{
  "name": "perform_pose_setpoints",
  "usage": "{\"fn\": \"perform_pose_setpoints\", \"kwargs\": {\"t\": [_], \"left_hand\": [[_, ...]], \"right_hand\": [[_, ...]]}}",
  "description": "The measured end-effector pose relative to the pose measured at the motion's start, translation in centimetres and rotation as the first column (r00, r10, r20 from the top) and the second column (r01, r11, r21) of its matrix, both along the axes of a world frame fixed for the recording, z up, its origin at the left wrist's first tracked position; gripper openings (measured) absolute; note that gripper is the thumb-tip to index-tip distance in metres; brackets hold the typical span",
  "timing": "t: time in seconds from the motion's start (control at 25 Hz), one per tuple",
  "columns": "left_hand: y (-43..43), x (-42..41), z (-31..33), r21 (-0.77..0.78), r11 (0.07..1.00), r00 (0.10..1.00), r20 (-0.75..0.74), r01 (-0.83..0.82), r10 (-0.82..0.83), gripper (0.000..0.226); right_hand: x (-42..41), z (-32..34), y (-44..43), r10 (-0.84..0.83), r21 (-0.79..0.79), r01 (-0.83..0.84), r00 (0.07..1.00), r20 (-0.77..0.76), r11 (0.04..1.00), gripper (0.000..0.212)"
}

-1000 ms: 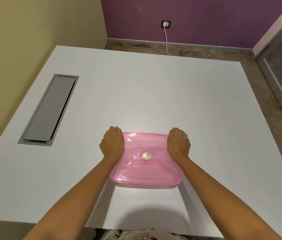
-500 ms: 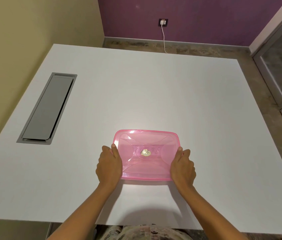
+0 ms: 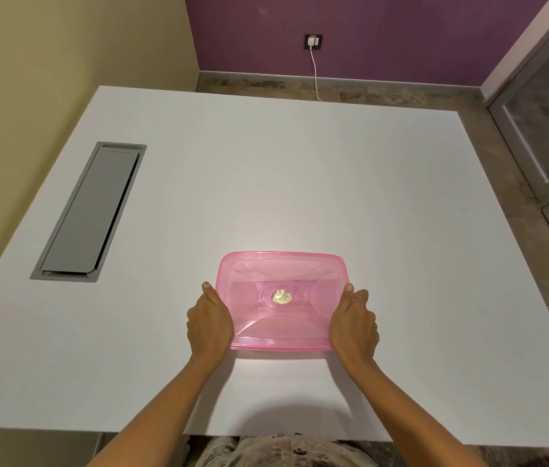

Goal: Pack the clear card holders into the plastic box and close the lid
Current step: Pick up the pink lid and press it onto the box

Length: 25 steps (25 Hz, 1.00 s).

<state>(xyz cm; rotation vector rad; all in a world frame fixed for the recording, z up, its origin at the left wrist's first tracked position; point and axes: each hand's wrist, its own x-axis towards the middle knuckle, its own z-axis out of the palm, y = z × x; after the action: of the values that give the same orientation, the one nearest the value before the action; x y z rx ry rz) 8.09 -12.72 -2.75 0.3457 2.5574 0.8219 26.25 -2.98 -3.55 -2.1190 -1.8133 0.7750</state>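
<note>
Both hands, left hand (image 3: 210, 323) and right hand (image 3: 354, 323), clasp the short ends of the lidded pink box (image 3: 283, 299), thumbs on top; its long axis runs straight between them, flat on the desk (image 3: 300, 170).

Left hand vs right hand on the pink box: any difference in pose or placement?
The left hand grips the left side of the pink box; the right hand grips the right side. The left thumb reaches a bit farther up the table than the right thumb. Both clasp the near corners, with the lid on.

One head-worn camera looks steeply down, close over the white table (image 3: 300, 183).
</note>
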Motion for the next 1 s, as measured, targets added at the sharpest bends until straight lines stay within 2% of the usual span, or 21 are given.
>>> {"fn": "perform_pose_setpoints", "kwargs": {"t": [0.12, 0.28, 0.4, 0.48, 0.52, 0.6, 0.64, 0.72, 0.84, 1.0], "left_hand": [[-0.2, 0.2, 0.2, 0.010, 1.000, 0.999, -0.039, 0.016, -0.015, 0.044], [0.2, 0.1, 0.3, 0.002, 1.000, 0.998, -0.065, -0.010, 0.010, 0.043], [0.5, 0.3, 0.1, 0.028, 0.999, 0.994, -0.100, -0.030, 0.032, 0.038], [0.6, 0.2, 0.1, 0.047, 0.993, 0.964, -0.248, 0.112, -0.097, 0.025], [0.7, 0.0, -0.1, 0.035, 0.972, 0.923, -0.323, 0.232, -0.209, 0.026], [1.0, -0.6, -0.4, -0.048, 0.876, 0.782, -0.429, 0.480, -0.452, 0.045], [1.3, -0.8, -0.5, -0.100, 0.826, 0.714, -0.452, 0.555, -0.534, 0.051], [1.7, -1.3, -0.7, -0.140, 0.770, 0.657, -0.441, 0.622, -0.611, 0.056], [1.8, -1.8, -1.3, -0.111, 0.752, 0.657, -0.416, 0.650, -0.629, 0.060], [1.8, -2.0, -1.7, -0.095, 0.752, 0.656, -0.427, 0.652, -0.622, 0.061]], "right_hand": [[0.0, 0.0, -0.1, 0.009, -0.004, -0.009, 1.000, -0.001, 1.000, 0.039], [-0.1, -0.1, 0.5, 0.000, -0.029, 0.000, 1.000, 0.019, 1.000, 0.045], [-0.2, -0.1, 0.7, 0.051, 0.027, -0.054, 0.993, 0.106, 0.998, 0.041], [-0.4, 0.2, 1.1, 0.152, 0.114, -0.178, 0.967, 0.206, 0.977, 0.036], [-0.7, 0.4, 1.6, 0.222, 0.140, -0.262, 0.943, 0.248, 0.955, 0.037], [-1.5, 0.7, 3.0, 0.335, 0.143, -0.368, 0.918, 0.211, 0.919, 0.044], [-1.8, 0.8, 3.8, 0.380, 0.144, -0.403, 0.910, 0.164, 0.904, 0.048], [-2.2, 0.7, 5.0, 0.479, 0.150, -0.495, 0.868, 0.131, 0.856, 0.055], [-1.8, 0.2, 5.8, 0.568, 0.133, -0.596, 0.799, 0.195, 0.792, 0.059], [-1.9, -0.1, 5.9, 0.569, 0.125, -0.589, 0.805, 0.167, 0.798, 0.060]]}}
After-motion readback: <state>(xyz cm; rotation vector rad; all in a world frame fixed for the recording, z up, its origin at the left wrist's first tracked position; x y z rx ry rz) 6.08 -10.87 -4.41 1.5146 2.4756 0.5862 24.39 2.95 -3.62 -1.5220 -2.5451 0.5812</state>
